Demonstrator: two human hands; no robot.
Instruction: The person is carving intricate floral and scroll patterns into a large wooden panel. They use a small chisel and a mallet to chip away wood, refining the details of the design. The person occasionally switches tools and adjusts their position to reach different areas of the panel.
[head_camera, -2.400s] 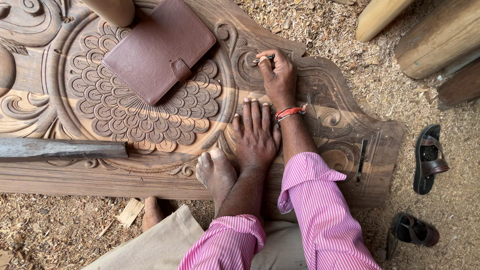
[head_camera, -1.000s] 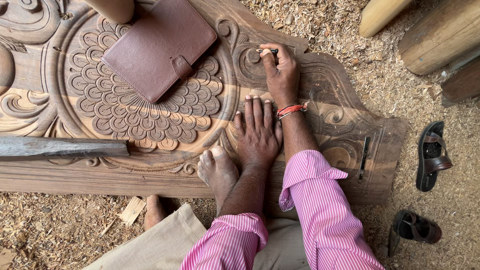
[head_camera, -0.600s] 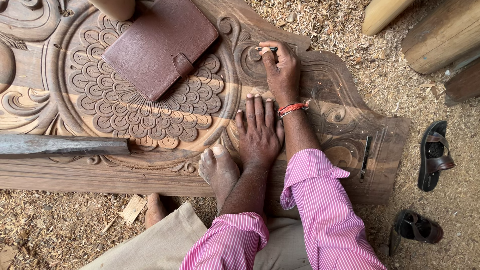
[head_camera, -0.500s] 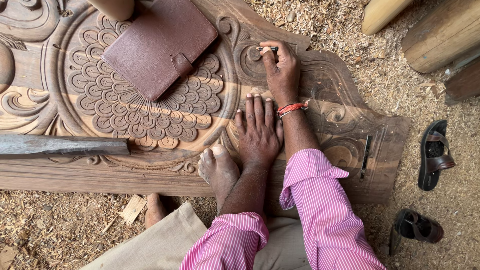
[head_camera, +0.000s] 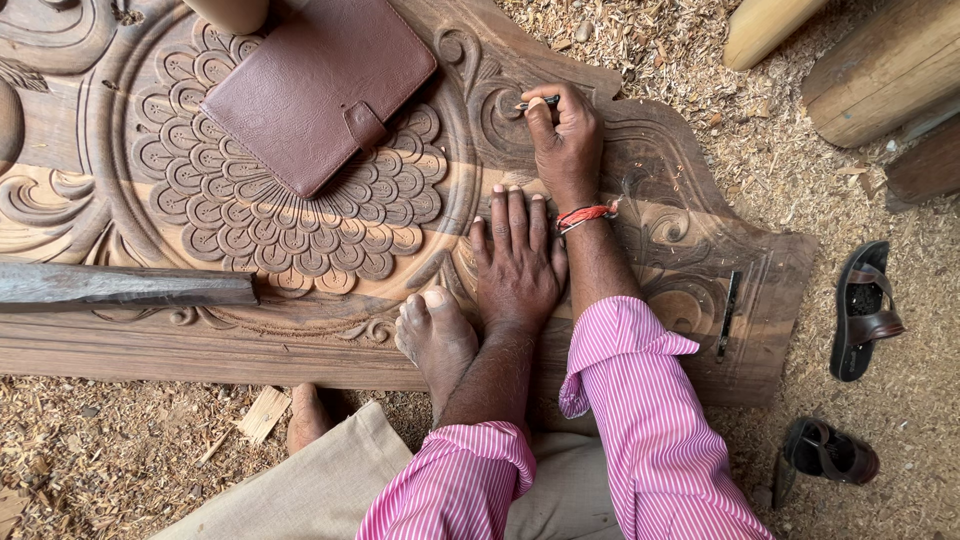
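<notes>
Almost nothing has shifted since the earlier frames: the right hand (head_camera: 568, 140) keeps its closed grip on the pencil (head_camera: 537, 102) at the carved panel's (head_camera: 300, 220) upper scroll. Fingers hide most of the pencil; its visible length lies nearly level, tip pointing left. Beside it, the left hand (head_camera: 515, 262) lies flat and spread on the panel, holding nothing.

case (head_camera: 320, 95): on carved panel (head_camera: 300, 230), left of both hands
sandals (head_camera: 865, 310): on floor, right of panel
pencil (head_camera: 537, 102): on panel
</notes>
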